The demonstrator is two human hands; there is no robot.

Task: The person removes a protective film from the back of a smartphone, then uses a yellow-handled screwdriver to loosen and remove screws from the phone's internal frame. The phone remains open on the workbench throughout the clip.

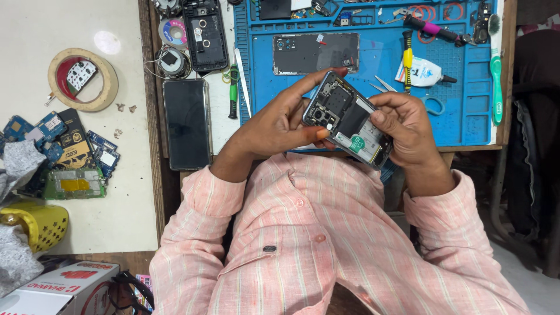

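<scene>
from the head camera we see our left hand [280, 125] and right hand [408, 125] gripping an opened smartphone [348, 118], back cover off, at centre frame just above our pink striped shirt [303, 233]; left fingers curl around its upper end, right thumb presses its lower half. it hangs over the near edge of the blue repair mat [379, 64], whose lower middle lies bare. a removed back cover [315, 52] rests at upper centre. mat trays along the top hold small parts. at left, a tape roll [83, 79] rings a small module, and a yellow basket [35, 224] holds grey cloth.
</scene>
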